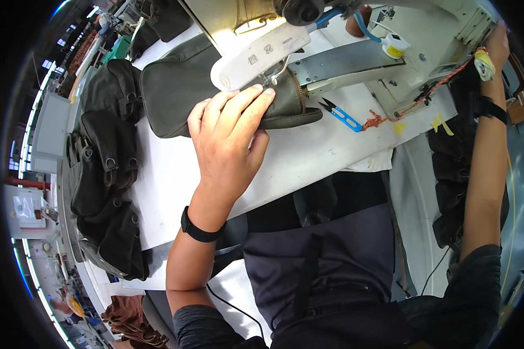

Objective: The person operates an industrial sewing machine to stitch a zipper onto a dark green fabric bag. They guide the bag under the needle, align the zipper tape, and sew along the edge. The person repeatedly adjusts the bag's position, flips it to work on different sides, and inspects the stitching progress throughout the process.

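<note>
My left hand [227, 136] lies flat on a dark olive bag [172, 87], fingers stretched out and tips close to the needle area of a sewing machine. The bag's open end, edged with a zipper [299, 93], is slipped over the machine's narrow arm [349, 63]. Above my fingers sits the machine's white head cover [262, 55]. My right hand [497, 46] reaches up to the far right side of the machine, near the picture's rim; its fingers are mostly hidden. Blue thread snips [342, 115] lie on the white table right of the bag.
Several dark bags [108, 145] are heaped along the left of the white table [174, 198]. More dark pieces [451, 180] hang at the right, beside my right forearm. An orange cord [410, 107] runs from the snips up the machine. Brown pieces [134, 323] lie at the lower left.
</note>
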Tool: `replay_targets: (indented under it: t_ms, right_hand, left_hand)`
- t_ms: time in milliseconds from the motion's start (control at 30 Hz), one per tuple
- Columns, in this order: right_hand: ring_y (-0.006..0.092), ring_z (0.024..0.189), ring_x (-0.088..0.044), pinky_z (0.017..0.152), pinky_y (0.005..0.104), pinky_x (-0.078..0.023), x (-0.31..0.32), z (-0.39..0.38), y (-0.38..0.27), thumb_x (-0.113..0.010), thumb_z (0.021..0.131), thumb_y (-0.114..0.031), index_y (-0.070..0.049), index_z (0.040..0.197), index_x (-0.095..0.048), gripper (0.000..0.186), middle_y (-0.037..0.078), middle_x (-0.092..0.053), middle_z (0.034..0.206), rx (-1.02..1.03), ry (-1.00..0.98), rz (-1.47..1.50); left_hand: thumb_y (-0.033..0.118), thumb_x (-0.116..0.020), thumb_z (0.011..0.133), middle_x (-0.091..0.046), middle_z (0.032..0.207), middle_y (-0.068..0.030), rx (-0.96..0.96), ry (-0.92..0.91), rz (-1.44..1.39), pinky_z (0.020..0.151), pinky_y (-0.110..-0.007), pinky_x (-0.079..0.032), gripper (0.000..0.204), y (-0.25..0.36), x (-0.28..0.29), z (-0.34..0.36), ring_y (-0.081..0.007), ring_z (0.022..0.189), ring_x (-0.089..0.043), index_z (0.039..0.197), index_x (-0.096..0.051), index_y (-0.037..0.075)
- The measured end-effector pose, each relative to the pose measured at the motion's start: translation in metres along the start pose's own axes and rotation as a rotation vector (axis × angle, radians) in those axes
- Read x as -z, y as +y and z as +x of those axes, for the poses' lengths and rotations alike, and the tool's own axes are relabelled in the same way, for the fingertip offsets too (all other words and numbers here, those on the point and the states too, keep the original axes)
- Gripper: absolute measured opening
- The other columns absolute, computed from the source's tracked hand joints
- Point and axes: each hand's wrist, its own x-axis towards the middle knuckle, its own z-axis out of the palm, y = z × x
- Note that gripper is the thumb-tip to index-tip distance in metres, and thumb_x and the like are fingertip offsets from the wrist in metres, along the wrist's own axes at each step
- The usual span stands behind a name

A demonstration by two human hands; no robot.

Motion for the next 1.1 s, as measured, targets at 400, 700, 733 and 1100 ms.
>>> replay_targets:
  t_ms: [400,700,733,1100]
  right_hand:
    - [0.0314,0.085,-0.072,0.082,0.0447,-0.054,0.019,0.060,-0.040,-0.060,0.099,-0.041,0.010,0.099,-0.072,0.052,0.027,-0.073,0.089,-0.055,-0.232,-0.160]
    - [0.0438,0.081,-0.067,0.078,0.0463,-0.054,0.009,0.006,0.005,-0.055,0.107,-0.052,0.000,0.102,-0.072,0.055,0.026,-0.071,0.087,0.098,0.164,0.056]
    - [0.0457,0.078,-0.066,0.075,0.0488,-0.053,0.023,0.005,0.017,-0.056,0.106,-0.054,0.001,0.094,-0.070,0.058,0.026,-0.069,0.082,0.103,0.112,0.177]
    - [0.0554,0.106,-0.062,0.093,0.0524,-0.050,0.007,0.002,0.031,-0.047,0.111,-0.041,0.005,0.107,-0.068,0.050,0.034,-0.069,0.108,0.048,-0.001,0.097]
  left_hand:
    - [0.007,-0.077,0.088,-0.062,0.149,-0.0125,-0.011,-0.147,0.135,0.123,-0.053,-0.032,0.056,0.033,0.028,-0.002,-0.0361,0.142,-0.052,0.142,-0.065,0.009]
    - [0.027,-0.065,0.098,-0.072,0.104,-0.0221,-0.121,0.321,-0.592,0.094,-0.045,-0.052,0.035,0.136,0.134,0.026,-0.0338,0.090,-0.070,0.106,-0.069,-0.007]
    - [0.027,-0.065,0.098,-0.071,0.103,-0.0218,-0.166,0.340,-0.642,0.092,-0.045,-0.051,0.035,0.149,0.133,0.031,-0.0334,0.089,-0.069,0.104,-0.069,-0.007]
    - [0.029,-0.065,0.097,-0.065,0.087,-0.0179,-0.401,0.321,-0.893,0.079,-0.042,-0.045,0.033,0.215,0.141,0.019,-0.0294,0.075,-0.063,0.090,-0.063,-0.003]
